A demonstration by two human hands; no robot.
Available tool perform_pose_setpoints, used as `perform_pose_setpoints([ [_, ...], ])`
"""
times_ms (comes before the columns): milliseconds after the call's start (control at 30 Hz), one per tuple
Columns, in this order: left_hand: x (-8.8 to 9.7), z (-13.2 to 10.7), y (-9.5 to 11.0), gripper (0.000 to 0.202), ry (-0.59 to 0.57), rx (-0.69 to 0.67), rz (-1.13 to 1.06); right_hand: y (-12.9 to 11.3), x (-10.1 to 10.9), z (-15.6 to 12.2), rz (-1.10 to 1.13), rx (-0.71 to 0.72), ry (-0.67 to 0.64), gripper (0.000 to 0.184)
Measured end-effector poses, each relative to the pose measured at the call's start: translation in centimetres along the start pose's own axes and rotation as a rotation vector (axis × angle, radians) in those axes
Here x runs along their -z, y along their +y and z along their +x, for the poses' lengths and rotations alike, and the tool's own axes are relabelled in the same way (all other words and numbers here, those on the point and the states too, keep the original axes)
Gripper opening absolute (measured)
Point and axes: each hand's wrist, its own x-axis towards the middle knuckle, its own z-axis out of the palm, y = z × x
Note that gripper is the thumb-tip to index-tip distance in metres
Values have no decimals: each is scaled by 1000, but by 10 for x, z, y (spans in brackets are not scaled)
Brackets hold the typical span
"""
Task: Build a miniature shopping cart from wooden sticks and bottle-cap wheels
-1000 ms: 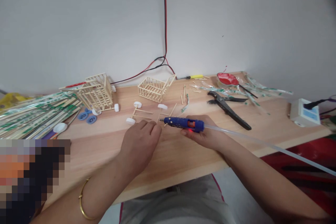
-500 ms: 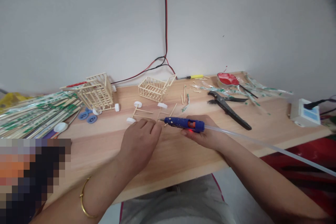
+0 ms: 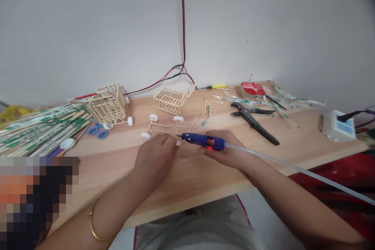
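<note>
My right hand (image 3: 228,149) is wrapped round a blue hot glue gun (image 3: 199,140), a red light glowing under its body. A long clear glue stick (image 3: 263,154) runs out of its rear. The metal nozzle (image 3: 178,135) points left, close to the fingertips of my left hand (image 3: 156,156). Those fingers are closed at a white wheel (image 3: 178,143), which partly shows past them; a thin stick leads from there to another white wheel (image 3: 178,118). Just beyond my left hand lies a wooden stick frame (image 3: 158,126) with white wheels (image 3: 145,136) at its left end.
Behind stand a small stick cart basket (image 3: 168,101) and a larger wheeled stick cart (image 3: 109,105). Wrapped chopsticks (image 3: 43,125) and blue wheels (image 3: 102,133) lie left. Black cutters (image 3: 254,121), a red dish (image 3: 252,88), a yellow-handled tool (image 3: 218,86) and a white power box (image 3: 340,125) lie right.
The glue gun has shifted slightly left and down with my right hand. My left fingers have drawn back a little, so the near white wheel now shows.
</note>
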Motion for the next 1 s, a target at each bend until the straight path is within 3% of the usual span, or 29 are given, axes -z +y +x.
perform_pose_setpoints([
  [167,-4,3,-9,7,-14,143,-249,-2,4,0,2,12,-5,19],
  [467,-2,7,-17,15,244,356,-583,-3,20,-6,-135,-51,43,30],
  [567,-1,7,-17,17,372,392,-644,12,34,-10,-366,-62,99,32],
  [700,-5,4,-17,18,499,396,-761,49,57,-9,-639,-118,155,34],
  [867,-8,4,-18,20,456,377,-809,87,83,-1,-737,-163,119,30],
  [1000,-8,5,-18,17,445,348,-797,98,96,-3,-691,-181,31,32],
])
